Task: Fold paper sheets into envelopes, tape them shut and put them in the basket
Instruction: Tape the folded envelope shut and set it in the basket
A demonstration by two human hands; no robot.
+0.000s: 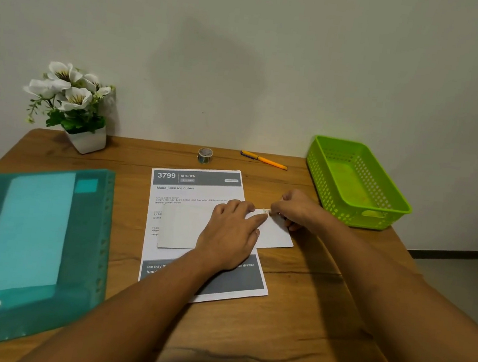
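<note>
White sheet (pixel 191 194) reads "3799 KITCHEN", "Make juice ice cubes".

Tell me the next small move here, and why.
Probably lay the tape piece down across the edge of the folded envelope and rub it flat: the right hand pinches it just there, while the left hand presses the paper flat.

Can't read most of the printed sheet (pixel 198 189), buried under the folded paper (pixel 185 225) and left hand (pixel 231 236). Can't really make out the tape bit (pixel 265 211) pinched by the right hand (pixel 297 208), way too small. Only seeing part of the teal folder (pixel 30 246), chopped off at the left edge.
</note>
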